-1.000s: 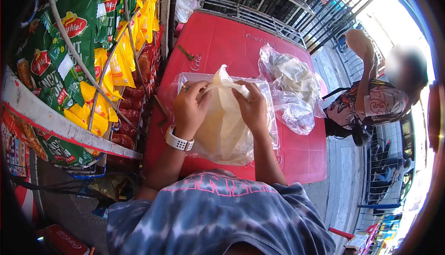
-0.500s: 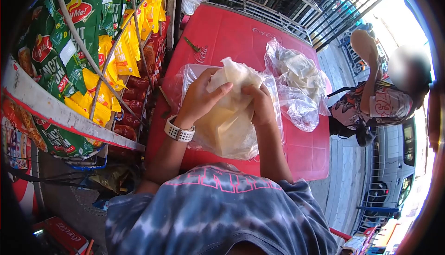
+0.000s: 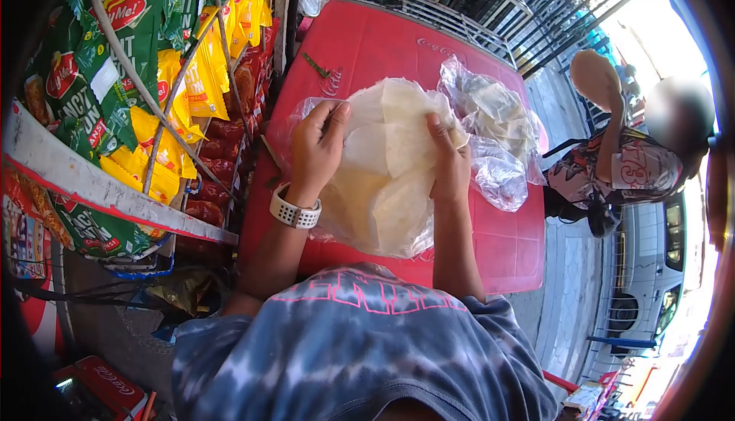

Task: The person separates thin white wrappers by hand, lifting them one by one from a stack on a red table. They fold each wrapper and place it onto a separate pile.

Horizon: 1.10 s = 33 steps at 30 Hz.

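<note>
A thin, pale, round spring roll wrapper point(image 3: 390, 126) is spread between my hands above the table. My left hand point(image 3: 318, 149) pinches its left edge between thumb and curled fingers. On the opposite edge, my right hand point(image 3: 453, 162) presses its thumb on top, with the fingers hidden behind the sheet. Below lies a yellowish stack of wrappers point(image 3: 360, 195), creased, on clear plastic point(image 3: 302, 111) that shows around it. Just to the right rests a clear plastic bag point(image 3: 494, 172) with more crumpled pale wrappers point(image 3: 490, 111) in it.
The red table point(image 3: 367, 34) carries a small green scrap point(image 3: 314, 65). A wire rack point(image 3: 115, 184) of snack packets point(image 3: 115, 53) stands close on the left. Metal bars point(image 3: 452, 15) border the far side. To the right, a person point(image 3: 612, 164) raises one arm near a parked vehicle point(image 3: 654, 260).
The wrapper, bunched up between my fingers before, is now spread out flatter and rounder. My hands have moved apart, the left one slightly leftward and the right one to the right.
</note>
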Tool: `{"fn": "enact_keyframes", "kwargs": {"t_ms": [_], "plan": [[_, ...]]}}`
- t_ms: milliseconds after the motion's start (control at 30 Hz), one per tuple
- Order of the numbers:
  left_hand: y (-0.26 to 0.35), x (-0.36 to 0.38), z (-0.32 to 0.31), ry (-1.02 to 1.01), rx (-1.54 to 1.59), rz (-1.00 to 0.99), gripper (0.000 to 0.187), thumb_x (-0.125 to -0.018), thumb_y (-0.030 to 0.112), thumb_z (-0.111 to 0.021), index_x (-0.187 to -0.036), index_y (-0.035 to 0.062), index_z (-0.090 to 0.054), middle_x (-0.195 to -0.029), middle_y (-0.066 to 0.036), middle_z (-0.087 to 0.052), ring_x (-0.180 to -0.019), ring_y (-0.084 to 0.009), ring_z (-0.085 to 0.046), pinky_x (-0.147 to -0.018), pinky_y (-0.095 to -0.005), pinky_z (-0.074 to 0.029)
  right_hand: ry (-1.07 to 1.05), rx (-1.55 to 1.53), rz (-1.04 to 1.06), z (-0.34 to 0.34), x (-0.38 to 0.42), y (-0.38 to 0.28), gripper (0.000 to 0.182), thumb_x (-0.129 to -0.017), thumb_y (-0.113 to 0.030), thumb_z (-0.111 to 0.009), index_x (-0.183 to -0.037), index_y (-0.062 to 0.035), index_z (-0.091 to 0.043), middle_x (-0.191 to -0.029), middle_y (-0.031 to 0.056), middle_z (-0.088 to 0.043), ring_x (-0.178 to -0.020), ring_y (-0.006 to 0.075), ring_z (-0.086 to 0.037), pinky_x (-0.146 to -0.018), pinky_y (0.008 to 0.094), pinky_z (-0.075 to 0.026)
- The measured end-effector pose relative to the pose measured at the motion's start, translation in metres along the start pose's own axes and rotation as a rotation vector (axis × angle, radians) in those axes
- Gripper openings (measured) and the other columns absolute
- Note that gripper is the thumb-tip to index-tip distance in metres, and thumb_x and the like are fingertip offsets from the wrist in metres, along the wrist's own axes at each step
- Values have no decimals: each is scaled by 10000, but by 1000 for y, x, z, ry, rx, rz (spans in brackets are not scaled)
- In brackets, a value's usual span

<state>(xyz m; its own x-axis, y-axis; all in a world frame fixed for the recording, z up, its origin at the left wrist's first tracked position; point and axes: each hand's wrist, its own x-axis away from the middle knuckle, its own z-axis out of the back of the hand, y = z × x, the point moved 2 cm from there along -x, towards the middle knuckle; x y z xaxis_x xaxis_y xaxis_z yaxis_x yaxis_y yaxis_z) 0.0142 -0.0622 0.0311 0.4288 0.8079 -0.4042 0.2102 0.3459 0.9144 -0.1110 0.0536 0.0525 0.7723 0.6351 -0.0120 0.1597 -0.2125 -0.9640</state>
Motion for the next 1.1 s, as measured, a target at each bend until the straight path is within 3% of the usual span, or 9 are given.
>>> {"fn": "enact_keyframes", "kwargs": {"t_ms": [133, 233, 333, 433, 633, 667, 900, 1100], "plan": [[-13, -2, 2, -124, 129, 34, 201, -855, 225, -525, -838, 25, -534, -610, 10, -462, -537, -20, -396, -476, -180, -308, -69, -135, -105, -7, 9, -8, 277, -802, -237, -592, -968, -17, -565, -886, 64, -590, -775, 133, -577, -672, 258, -464], [3, -5, 1, -254, 203, 184, 279, -804, 257, -599, -945, 37, -502, -740, -32, -503, -639, -64, -456, -554, -197, -356, -132, -109, -118, -9, 9, -7, 279, -812, -208, -572, -1002, -7, -545, -896, 71, -588, -784, 146, -582, -690, 269, -469], [8, -4, -10, -122, -15, -300, 423, -722, 255, -679, -1029, 57, -466, -852, -75, -514, -768, -160, -492, -635, -262, -390, -136, -136, -153, -11, 8, -11, 256, -816, -179, -557, -1000, -3, -543, -903, 75, -586, -794, 151, -581, -694, 270, -469], [19, -1, -11, -11, -402, -527, 414, -659, 222, -712, -994, 86, -508, -944, -97, -501, -888, -242, -465, -724, -341, -379, -135, -145, -169, -11, 8, -7, 241, -816, -151, -546, -1001, 4, -537, -918, 80, -581, -816, 151, -574, -697, 261, -465], [28, 9, -22, -248, -485, -633, 318, -619, 120, -723, -903, 104, -580, -916, -53, -521, -857, -243, -482, -749, -358, -371, -465, -154, -204, -4, 20, -5, 426, -749, -49, -599, -1136, 16, -433, -1045, 88, -529, -928, 157, -531, -791, 259, -430], [24, 7, -20, -208, -447, -587, 276, -657, 170, -689, -904, 121, -574, -909, -25, -522, -873, -250, -469, -767, -381, -366, -558, -211, -190, -3, 21, -8, 518, -724, 9, -593, -1196, 20, -380, -1089, 90, -506, -964, 160, -517, -821, 265, -415], [29, 1, -18, -183, -435, -589, 285, -652, 174, -687, -918, 126, -596, -902, -16, -539, -873, -238, -480, -764, -365, -384, -457, -198, -291, 10, 21, -10, 511, -740, 30, -491, -1233, 31, -354, -1092, 115, -519, -1008, 180, -513, -836, 282, -417], [51, -1, -18, -339, -427, -795, 305, -635, 172, -679, -925, 149, -589, -925, 10, -533, -887, -213, -476, -794, -359, -361, -410, -334, -362, 10, 22, -19, 565, -683, 45, -448, -1240, 32, -349, -1135, 135, -490, -1048, 208, -490, -868, 305, -399]]}}
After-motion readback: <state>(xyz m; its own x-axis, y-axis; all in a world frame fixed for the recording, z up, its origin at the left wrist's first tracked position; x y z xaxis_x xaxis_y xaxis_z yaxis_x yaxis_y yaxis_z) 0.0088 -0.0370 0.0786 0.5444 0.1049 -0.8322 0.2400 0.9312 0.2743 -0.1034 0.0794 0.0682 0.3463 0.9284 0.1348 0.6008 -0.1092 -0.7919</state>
